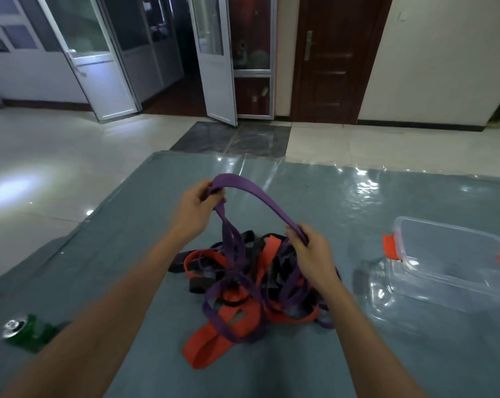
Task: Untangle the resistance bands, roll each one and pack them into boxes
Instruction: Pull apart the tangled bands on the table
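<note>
- Pinching with curled fingers and thumb, the left hand (195,209) holds one end of a raised arch of the purple band (251,193), just above the middle of the frame.
- Right of it and a little lower, the right hand (312,251) grips the other end of that arch, with its fingers closed round the strap.
- From the left hand's pinch the purple band drops straight down into the heap of bands (251,285), a knot of purple, orange and black loops lying on the mat between the two forearms. One flat orange loop (205,349) sticks out toward the lower middle.
- At the lower left a green can (27,331) stands near the mat's left edge, well apart from the heap, with bare mat between them.
- At the right a clear plastic box (455,259) sits open-topped, near the heap but not touching it. Its orange clip (391,247) faces the bands, and its far side runs out of the frame.
- Under everything lies a grey mat (128,254), with a glossy clear film over its right and far parts.
- Beyond the mat's far edge lies a pale tiled floor (42,153) with a dark tile patch (231,137) in the middle.
- White glazed doors (99,67) stand ajar at the upper left, a brown wooden door (335,58) stands shut right of centre, and a cream wall (444,67) fills the upper right.
</note>
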Demonstrator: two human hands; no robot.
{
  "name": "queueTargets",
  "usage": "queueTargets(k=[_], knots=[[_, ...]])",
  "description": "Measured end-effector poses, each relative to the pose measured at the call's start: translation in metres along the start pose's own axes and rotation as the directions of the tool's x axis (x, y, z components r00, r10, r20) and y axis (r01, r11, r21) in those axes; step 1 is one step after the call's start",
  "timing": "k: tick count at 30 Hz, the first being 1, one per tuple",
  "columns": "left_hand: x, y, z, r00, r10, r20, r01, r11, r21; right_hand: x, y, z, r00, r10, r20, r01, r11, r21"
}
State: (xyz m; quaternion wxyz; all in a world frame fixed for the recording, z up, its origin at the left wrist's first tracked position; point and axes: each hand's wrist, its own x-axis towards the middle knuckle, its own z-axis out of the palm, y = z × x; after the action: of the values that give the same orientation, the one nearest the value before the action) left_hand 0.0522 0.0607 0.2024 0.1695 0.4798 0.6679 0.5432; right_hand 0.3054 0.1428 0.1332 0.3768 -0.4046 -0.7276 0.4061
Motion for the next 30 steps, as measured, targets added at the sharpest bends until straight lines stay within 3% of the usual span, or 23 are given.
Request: queueTargets(k=[4,8,18,25,30], knots=[[0.003,0.032,-0.010,0.995,0.090,-0.035,-0.089,0.995,0.042,0.001,-0.009,0.010,0.999,0.023,0.026,-0.024,0.999,0.035],[-0.011,0.025,-0.018,0.996,0.087,0.002,-0.087,0.984,0.156,-0.004,-0.008,0.019,0.997,0.042,0.065,-0.044,0.999,0.027],[-0.079,-0.071,-0.069,0.983,-0.179,-0.036,0.182,0.955,0.235,-0.046,0.018,0.080,0.951,0.099,0.295,-0.057,0.987,-0.148],[-0.120,-0.127,-0.143,0.960,-0.249,-0.125,0.277,0.904,0.326,-0.052,0.008,0.159,0.890,0.085,0.448,0.030,0.969,-0.244],[-0.151,-0.162,-0.201,0.902,-0.383,-0.197,0.431,0.814,0.390,-0.058,-0.011,0.224,0.841,0.045,0.539,0.121,0.956,-0.269]])
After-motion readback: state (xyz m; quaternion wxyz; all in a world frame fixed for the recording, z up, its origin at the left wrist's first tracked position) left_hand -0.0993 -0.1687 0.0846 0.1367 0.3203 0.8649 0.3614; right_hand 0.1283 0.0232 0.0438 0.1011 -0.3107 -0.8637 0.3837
